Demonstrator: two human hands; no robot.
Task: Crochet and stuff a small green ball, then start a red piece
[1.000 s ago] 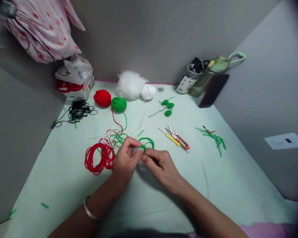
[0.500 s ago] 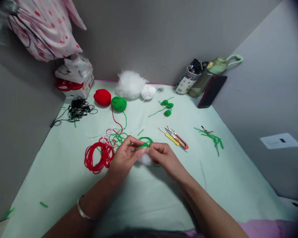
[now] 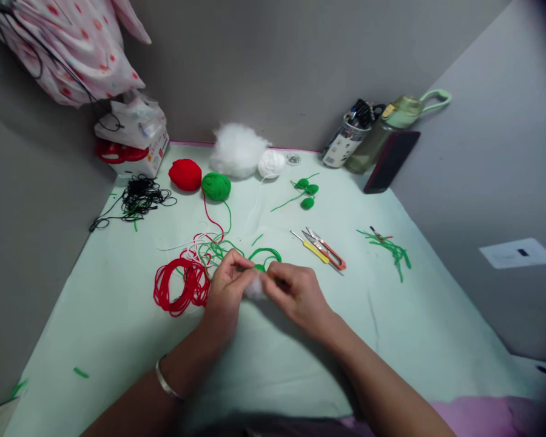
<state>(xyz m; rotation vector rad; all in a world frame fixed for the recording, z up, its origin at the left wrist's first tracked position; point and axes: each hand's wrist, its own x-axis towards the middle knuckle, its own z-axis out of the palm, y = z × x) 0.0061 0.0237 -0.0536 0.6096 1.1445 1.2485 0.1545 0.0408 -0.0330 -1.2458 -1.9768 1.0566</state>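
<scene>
Gray walls enclose three sides of the desk (image 3: 118, 352) before you, its top spread with a pale green covering (image 3: 418, 346), faintly creased. The back wall (image 3: 236, 73) stands plain ahead of you, a thin pink line (image 3: 191, 144) visible where it meets the desk. At your left, the left wall (image 3: 36, 182) sits in deeper shade; the right wall (image 3: 495, 152), paler and brighter, carries a white plate (image 3: 505, 252) with a dark slot (image 3: 523, 252). Soft light casts blurred shadows.

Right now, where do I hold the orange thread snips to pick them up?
Probably by the joined orange end of the thread snips, coming from the right. Their open blades point away and left, and the yellow-handled crochet hook lies alongside on the left, so the right side looks freer.
</scene>
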